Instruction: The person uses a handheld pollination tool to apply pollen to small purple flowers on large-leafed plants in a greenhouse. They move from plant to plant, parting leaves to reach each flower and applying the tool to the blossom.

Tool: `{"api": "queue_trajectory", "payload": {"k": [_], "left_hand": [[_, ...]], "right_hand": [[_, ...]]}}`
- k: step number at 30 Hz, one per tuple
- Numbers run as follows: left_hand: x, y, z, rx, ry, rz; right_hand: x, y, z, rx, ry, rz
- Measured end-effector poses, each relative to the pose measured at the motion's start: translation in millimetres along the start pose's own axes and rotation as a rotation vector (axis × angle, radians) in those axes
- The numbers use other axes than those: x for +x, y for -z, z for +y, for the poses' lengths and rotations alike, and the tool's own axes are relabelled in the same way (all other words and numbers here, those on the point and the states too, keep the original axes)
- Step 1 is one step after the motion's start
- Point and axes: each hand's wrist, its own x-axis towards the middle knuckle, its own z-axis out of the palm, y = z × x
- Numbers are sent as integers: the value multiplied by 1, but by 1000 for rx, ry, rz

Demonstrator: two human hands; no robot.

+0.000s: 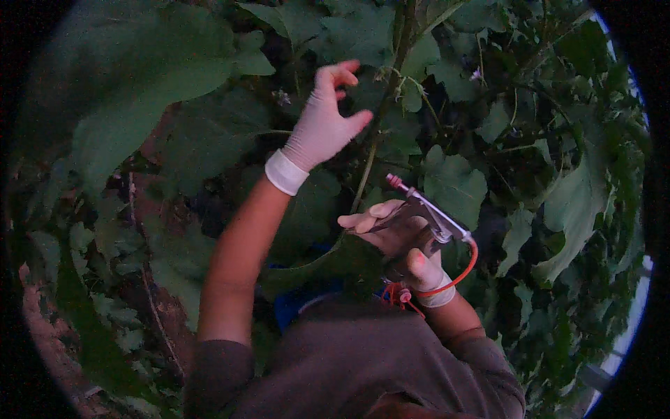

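My left hand [327, 120], in a pale thin glove with a rolled cuff, is raised over the leaves. Its fingers are bent and apart with nothing between them. To its right rises a thick plant stem [398, 57], where pale green buds [402, 84] hang close to the fingertips. Lower down, my right hand [403, 235], also gloved, holds a slim metal spray wand [437, 212] with a lever and a reddish tip. A dark object across the palm is too dim to make out. From the wand's rear end an orange tube [473, 262] curves back to the wrist.
Broad green leaves [172, 68] crowd in on all sides. Small purple flowers [476, 74] show among them. Brown soil [170, 304] and a thin cord or stalk [144, 262] lie at lower left. Something blue [285, 311] is by my shirt [356, 351].
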Motion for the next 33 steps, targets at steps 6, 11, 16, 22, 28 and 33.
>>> {"api": "queue_trajectory", "payload": {"k": [6, 11, 16, 22, 28, 33], "left_hand": [[14, 19, 32, 19, -183, -3], [11, 15, 44, -99, -141, -31], [14, 10, 42, -374, 17, -40], [15, 17, 48, -469, 103, -39], [18, 22, 61, -391, 103, -35], [17, 23, 65, -105, -11, 1]], "right_hand": [[8, -1, -33, -247, 270, 59], [20, -3, -59, -799, 289, 242], [41, -2, -70, -1079, 469, 106], [55, -3, -66, -1022, 370, 83], [60, 1, -66, -943, 379, 105], [60, -3, -67, -940, 378, 119]]}}
